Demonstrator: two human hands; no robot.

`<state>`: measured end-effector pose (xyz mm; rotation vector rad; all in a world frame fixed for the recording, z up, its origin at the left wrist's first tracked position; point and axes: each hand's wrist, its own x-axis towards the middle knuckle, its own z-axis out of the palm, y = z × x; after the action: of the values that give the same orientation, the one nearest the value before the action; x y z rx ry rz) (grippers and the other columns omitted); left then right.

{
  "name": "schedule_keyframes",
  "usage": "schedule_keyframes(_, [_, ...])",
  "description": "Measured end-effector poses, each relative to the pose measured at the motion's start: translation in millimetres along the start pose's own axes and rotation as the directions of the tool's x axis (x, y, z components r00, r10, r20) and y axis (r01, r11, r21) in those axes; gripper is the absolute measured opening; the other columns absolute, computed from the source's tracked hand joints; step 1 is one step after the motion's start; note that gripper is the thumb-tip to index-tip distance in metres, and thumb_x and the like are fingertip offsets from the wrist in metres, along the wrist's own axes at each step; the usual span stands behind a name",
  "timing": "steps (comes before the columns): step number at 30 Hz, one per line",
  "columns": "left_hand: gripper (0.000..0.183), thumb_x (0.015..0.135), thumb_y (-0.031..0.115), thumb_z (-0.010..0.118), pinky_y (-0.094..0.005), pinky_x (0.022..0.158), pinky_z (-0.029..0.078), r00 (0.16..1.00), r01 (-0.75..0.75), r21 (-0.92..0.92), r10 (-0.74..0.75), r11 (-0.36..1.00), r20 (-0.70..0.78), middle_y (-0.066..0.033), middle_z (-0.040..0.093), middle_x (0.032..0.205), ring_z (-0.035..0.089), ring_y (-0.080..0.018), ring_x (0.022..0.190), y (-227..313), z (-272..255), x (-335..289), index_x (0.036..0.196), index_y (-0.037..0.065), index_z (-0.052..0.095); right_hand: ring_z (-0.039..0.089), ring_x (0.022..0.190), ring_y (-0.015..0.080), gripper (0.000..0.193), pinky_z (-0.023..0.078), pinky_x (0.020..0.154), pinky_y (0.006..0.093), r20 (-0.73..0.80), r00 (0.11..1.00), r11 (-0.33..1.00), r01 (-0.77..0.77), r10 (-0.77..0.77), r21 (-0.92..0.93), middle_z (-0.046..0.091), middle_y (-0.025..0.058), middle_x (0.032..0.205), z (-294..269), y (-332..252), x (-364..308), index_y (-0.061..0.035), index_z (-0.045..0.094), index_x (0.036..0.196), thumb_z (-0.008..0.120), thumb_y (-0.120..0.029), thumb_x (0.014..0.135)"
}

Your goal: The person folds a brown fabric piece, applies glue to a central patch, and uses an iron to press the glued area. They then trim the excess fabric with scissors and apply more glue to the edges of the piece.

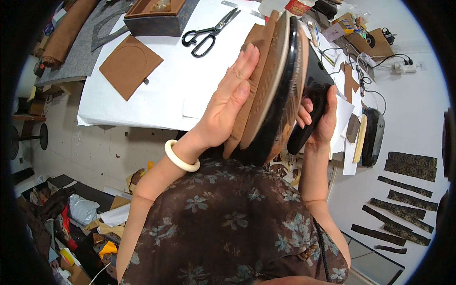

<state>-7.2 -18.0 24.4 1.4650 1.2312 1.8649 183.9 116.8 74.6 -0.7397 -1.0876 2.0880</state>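
Observation:
In front of my chest a black and brown clothes iron (295, 71) is tipped up on edge, its pale soleplate (270, 90) facing left. My right hand (324, 118) is wrapped round its black handle. A brown sheet, leather or cloth (251, 102), lies against the soleplate. My left hand (228, 95) presses on that sheet with straight, flat fingers; a cream bangle (181, 161) circles the wrist. On the white table (156, 95), to the left, lie a brown square piece (130, 66) with a curved line on it and black-handled scissors (209, 35).
A box (164, 23) stands at the table's far left, near a brown roll (71, 33) on grey felt. Cables (363, 78) and tools crowd the right side. Scraps and bags (83, 209) pile up at lower left. Dark patterned strips (401, 204) are at the right.

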Motion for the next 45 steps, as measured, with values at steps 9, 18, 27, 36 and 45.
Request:
schedule_keyframes(9, [0.059, 0.117, 0.035, 0.026, -0.0415, 0.132, 0.011, 0.999, -0.008, -0.041, 0.006, 0.999, -0.034, -0.0129, 0.018, 0.177, 0.012, -0.0289, 0.164, -3.4, -2.9, 5.7, 0.168, 0.005, 0.022, 0.047, 0.047, 0.0112, 0.042, 0.044, 0.042, 0.0249, 0.049, 0.994, 0.974, 0.108, -0.1, -0.201, 0.053, 0.0063, 0.073, 13.9, 5.4, -4.0, -0.0066, 0.051, 0.128, 0.05, -0.045, 0.112])
schedule_keyframes(18, [0.095, 0.107, 0.066, 0.038, -0.0426, 0.131, 0.01, 0.999, 0.04, -0.24, -0.039, 0.97, 0.008, -0.021, 0.01, 0.176, 0.011, -0.0312, 0.164, 15.5, -8.3, 1.0, 0.17, 0.003, 0.006, 0.047, 0.047, 0.0123, 0.035, 0.042, 0.043, 0.025, 0.031, 0.992, 0.973, 0.124, -0.12, -0.195, 0.054, 0.0069, 0.075, 16.0, -0.3, -0.2, -0.0091, 0.051, 0.126, 0.049, -0.041, 0.113])
schedule_keyframes(27, [0.09, 0.09, 0.024, 0.065, -0.04, 0.122, 0.037, 0.968, 0.217, -0.584, -0.251, 0.782, 0.023, -0.0236, 0.041, 0.162, 0.046, -0.0313, 0.148, 17.0, -4.7, -5.1, 0.165, -0.003, 0.024, 0.052, 0.05, 0.0123, 0.026, 0.043, 0.044, 0.0248, -0.035, 0.971, 0.948, 0.225, -0.238, -0.225, 0.058, 0.0049, 0.074, 4.9, -38.1, 5.0, -0.0123, 0.054, 0.113, 0.057, -0.038, 0.11])
schedule_keyframes(36, [0.047, 0.1, 0.017, 0.048, -0.0435, 0.102, 0.058, 0.863, 0.191, -0.979, -0.488, 0.074, 0.132, -0.0205, 0.069, 0.128, 0.07, -0.0309, 0.118, -43.9, -31.1, -26.1, 0.142, -0.003, 0.054, 0.052, 0.054, 0.0117, 0.038, 0.046, 0.05, 0.0254, -0.157, 0.855, 0.837, 0.418, -0.494, -0.354, 0.056, 0.0054, 0.076, -51.7, -122.6, -40.6, -0.0039, 0.056, 0.114, 0.056, -0.041, 0.11])
schedule_keyframes(45, [0.054, 0.104, 0.009, 0.055, -0.0432, 0.106, 0.058, 0.859, 0.291, -0.934, -0.487, 0.206, 0.16, -0.0196, 0.062, 0.141, 0.066, -0.0295, 0.127, -15.8, -5.9, 3.0, 0.155, 0.0, 0.041, 0.046, 0.044, 0.0102, 0.057, 0.039, 0.039, 0.0242, -0.165, 0.983, 0.995, 0.085, -0.075, 0.059, 0.054, 0.003, 0.07, -55.0, -60.6, -36.5, -0.0027, 0.059, 0.096, 0.05, -0.058, 0.109])
